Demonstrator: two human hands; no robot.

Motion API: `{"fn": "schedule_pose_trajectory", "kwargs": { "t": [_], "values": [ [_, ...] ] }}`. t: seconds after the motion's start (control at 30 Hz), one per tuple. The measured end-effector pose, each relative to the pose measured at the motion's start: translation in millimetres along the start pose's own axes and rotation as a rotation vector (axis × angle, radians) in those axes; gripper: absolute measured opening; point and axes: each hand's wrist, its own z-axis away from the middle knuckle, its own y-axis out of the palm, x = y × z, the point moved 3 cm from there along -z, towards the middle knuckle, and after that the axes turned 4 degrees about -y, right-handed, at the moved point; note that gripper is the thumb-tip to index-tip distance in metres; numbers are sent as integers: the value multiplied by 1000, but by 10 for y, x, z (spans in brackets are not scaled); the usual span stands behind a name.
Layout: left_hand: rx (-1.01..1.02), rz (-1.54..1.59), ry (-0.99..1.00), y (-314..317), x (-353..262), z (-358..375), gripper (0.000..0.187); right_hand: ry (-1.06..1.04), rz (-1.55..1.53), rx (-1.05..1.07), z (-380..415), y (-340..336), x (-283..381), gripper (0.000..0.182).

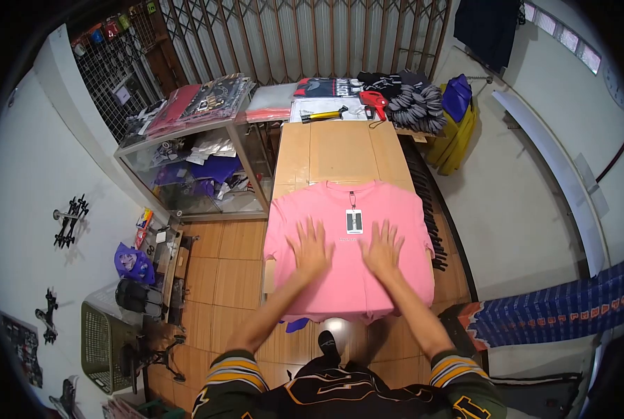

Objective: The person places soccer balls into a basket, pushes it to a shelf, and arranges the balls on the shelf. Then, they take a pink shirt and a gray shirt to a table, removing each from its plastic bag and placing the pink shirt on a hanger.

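Palms flat and fingers spread, my left hand [310,246] and right hand [382,246] pressed the pink cotton T-shirt [350,244], spread face-up on the long wooden table [336,150]; no fold made, tag [354,221] between them.

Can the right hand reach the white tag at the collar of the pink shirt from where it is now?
Probably yes. The right hand lies flat on the pink shirt, just below and right of the white tag. Nothing lies between them, and the left hand is off to the side.
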Motion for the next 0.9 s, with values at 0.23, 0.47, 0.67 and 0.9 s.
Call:
{"fn": "schedule_pose_trajectory", "kwargs": {
  "t": [0.23,0.47,0.67,0.9],
  "values": [
    [-56,-59,-386,-459,527,1598,72,311,-89,-25,1803,-609,-639,75],
    [-236,921,-515,93,1052,2528,49,436,-1020,-201,2567,74,-1649,43],
    [-350,877,-532,135,1070,2613,22,351,-887,-190,2516,52,-1841,24],
    [-300,800,-415,173,1167,2486,18,262,-853,-197,2258,298,-1822,22]
  ]
}}
